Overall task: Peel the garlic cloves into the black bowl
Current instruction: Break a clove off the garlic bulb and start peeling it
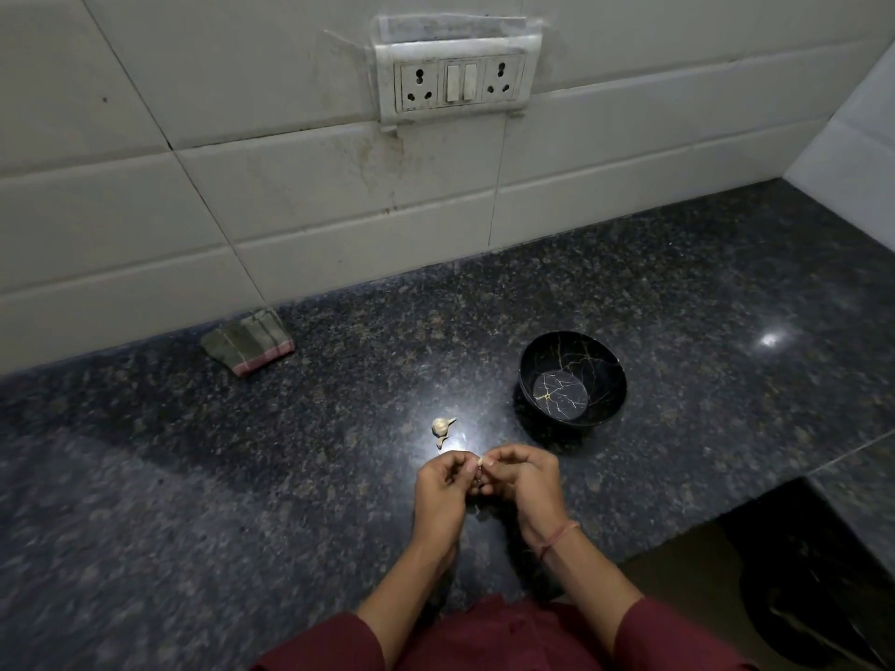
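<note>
Barely begun: left hand (pixel 443 491) and right hand (pixel 525 481) pinch one clove (pixel 481 461); black bowl (pixel 608 368), two o'clock, looks empty; garlic (pixel 441 426) waits at eleven.

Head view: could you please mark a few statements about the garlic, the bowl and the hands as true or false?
1. The black bowl holds peeled cloves. False: nothing shows inside it.
2. The left hand and right hand both pinch a garlic clove. True.
3. A garlic piece lies on the counter, left of the bowl. True.
4. The folded cloth lies in the bowl. False: it lies by the wall, far left of the bowl.
</note>
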